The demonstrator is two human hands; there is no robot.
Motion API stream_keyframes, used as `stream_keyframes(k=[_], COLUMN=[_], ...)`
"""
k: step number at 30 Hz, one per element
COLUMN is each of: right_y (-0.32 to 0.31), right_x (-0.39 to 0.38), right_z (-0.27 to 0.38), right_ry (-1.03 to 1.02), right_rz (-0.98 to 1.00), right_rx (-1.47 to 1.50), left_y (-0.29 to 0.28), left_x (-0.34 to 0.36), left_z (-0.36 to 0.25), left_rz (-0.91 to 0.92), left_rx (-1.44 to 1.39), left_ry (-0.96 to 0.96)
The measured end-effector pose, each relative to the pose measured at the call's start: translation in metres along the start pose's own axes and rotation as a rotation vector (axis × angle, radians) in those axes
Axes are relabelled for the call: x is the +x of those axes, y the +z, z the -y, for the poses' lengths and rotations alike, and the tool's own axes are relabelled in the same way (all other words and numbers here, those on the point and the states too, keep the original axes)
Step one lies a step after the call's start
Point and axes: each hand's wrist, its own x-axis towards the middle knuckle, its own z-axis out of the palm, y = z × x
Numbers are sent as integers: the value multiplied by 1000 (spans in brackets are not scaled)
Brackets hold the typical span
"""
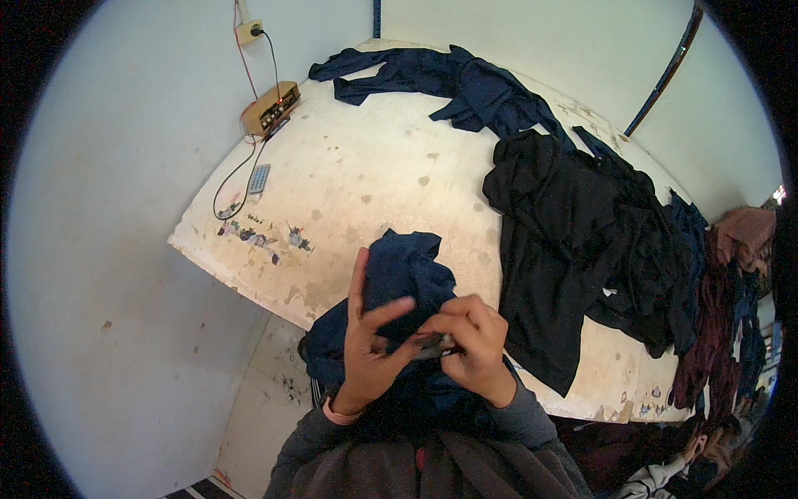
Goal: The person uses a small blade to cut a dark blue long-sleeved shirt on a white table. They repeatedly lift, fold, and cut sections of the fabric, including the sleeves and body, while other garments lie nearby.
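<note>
A dark navy garment (407,270) lies bunched at the table's front edge and hangs down against my body. Over it, my left hand (370,349) has its fingers spread, one pointing away from me, with the thumb reaching toward my right hand. My right hand (475,341) is closed in a pinch, thumb against bent fingers. Between the two hands shows a small dark and pale item (434,343), blurred and partly covered by my fingers; its kind cannot be made out.
Black cloth (557,224) lies heaped on the white table (391,150) at right, with another navy garment (416,71) along the back. A brown box with cables (273,108) and a remote control (259,179) sit at left. Another person's hand (694,447) shows at lower right.
</note>
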Motion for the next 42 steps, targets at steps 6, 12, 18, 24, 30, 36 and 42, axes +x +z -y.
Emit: stream_keyframes(k=[6, 12, 18, 24, 30, 36, 42], right_y=[-3, -17, -49, -51, -47, -45, -44], right_x=[-8, -8, -14, -14, -14, -13, -9], right_z=[17, 30, 36, 35, 33, 37, 43], right_ry=[-211, -30, 132, -24, -170, -216, -195], right_rz=[-14, -35, 0, 59, 72, 106, 180], right_rx=[-244, -225, -507, -659, -829, -912, -961], left_y=[-2, 3, 9, 9, 11, 8, 9], left_x=[-2, -9, -10, -12, -11, -12, -12], left_z=[3, -4, 4, 2, 0, -1, -5], left_rz=[41, 62, 44, 28, 55, 58, 36], left_rx=[15, -157, -237, -240, -214, -167, -152], left_ry=[-8, -251, -263, -275, -260, -228, -248])
